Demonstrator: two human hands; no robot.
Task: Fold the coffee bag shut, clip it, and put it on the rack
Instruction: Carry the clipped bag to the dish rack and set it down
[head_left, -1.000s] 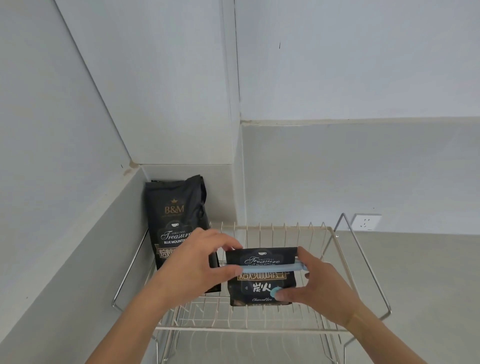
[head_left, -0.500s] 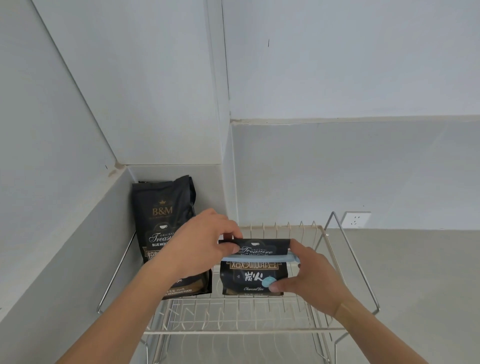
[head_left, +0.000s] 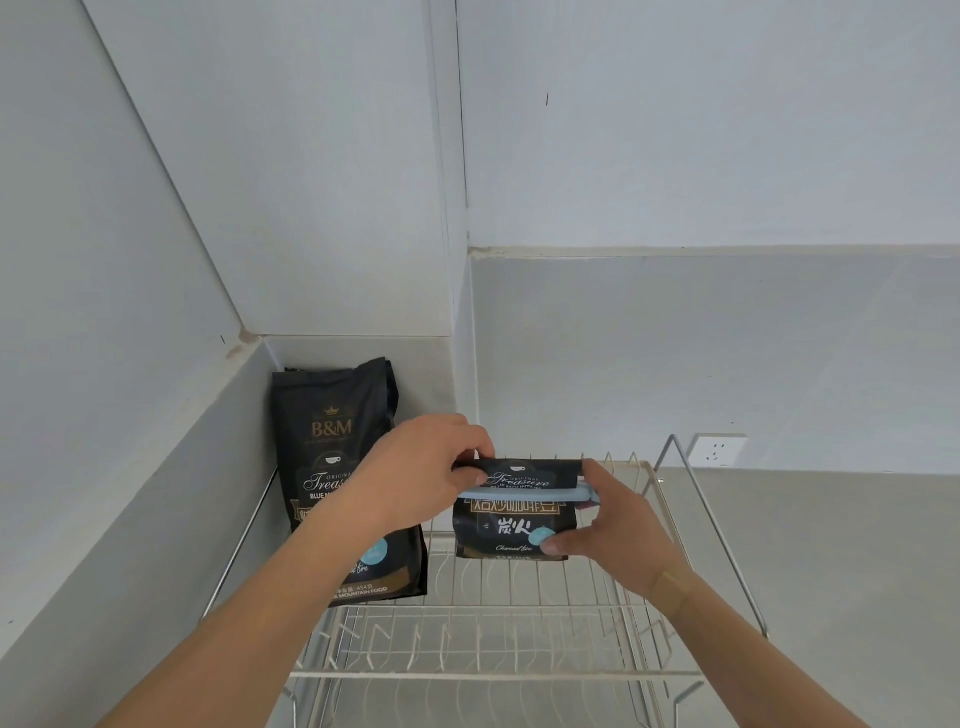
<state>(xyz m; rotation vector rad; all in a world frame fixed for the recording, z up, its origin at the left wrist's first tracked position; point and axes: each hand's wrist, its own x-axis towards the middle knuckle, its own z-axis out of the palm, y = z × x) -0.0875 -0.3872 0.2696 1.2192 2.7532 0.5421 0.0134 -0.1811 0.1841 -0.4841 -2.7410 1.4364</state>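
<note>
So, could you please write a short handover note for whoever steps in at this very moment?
Left hand: gripping the top left corner of the folded coffee bag.
Right hand: holding the bag's right side, thumb low on its front.
Bag: top folded over, light blue clip across the fold; upright over the back of the wire rack, right of a taller unclipped B&M coffee bag. Whether its base rests on the wires is unclear.
Done: fold and clip.
Left: settle the bag on the rack, check that it stands, release both hands.
</note>
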